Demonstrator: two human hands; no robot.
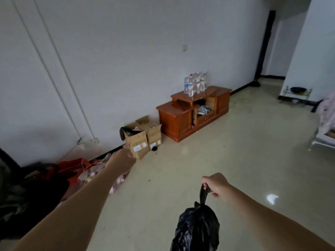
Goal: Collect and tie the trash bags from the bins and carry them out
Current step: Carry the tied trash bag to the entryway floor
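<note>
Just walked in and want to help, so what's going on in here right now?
A person is gathering trash. Their right hand carries a tied black trash bag by its knotted top, hanging above the floor. Their left hand reaches toward the cardboard boxes by the wall, one of which has a black bag liner showing. Litter and a red bag lie on the floor nearby. Water bottles stand on the wooden cabinet.
</note>
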